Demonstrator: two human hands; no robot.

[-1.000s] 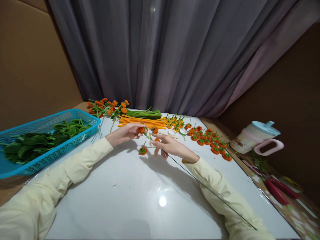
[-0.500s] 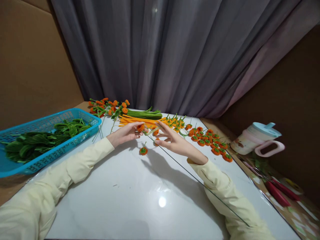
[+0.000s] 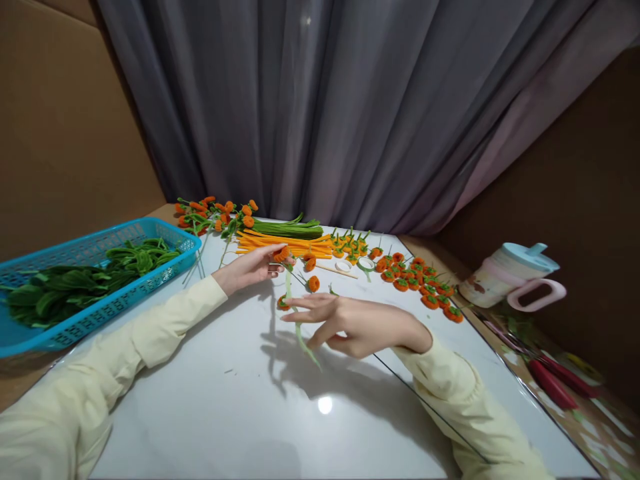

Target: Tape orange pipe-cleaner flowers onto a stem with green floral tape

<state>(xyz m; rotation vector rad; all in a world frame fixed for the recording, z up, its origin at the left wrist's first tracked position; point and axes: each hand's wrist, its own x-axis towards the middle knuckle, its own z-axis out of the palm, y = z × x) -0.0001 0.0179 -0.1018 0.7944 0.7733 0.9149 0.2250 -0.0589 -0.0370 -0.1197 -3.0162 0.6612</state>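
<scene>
My left hand is closed around a small orange fuzzy persimmon with a green top. From it a long dark wire runs down to the right, passing behind my right hand and along my sleeve. A pale green strip of floral tape dangles below the held persimmon. My right hand has its fingers apart beside this tape; whether a fingertip touches it I cannot tell. Another orange persimmon lies partly hidden at the right fingertips, and one more sits just above that hand.
A blue basket of green fuzzy leaves stands left. Along the back lie orange strips, green strips and tape rolls. Several orange persimmons sit right, near a lidded cup and red-handled pliers.
My right hand has moved down and toward me, away from the left hand, and its fingers have spread. The tape strip now hangs loose. My left hand stays in place with the persimmon.
</scene>
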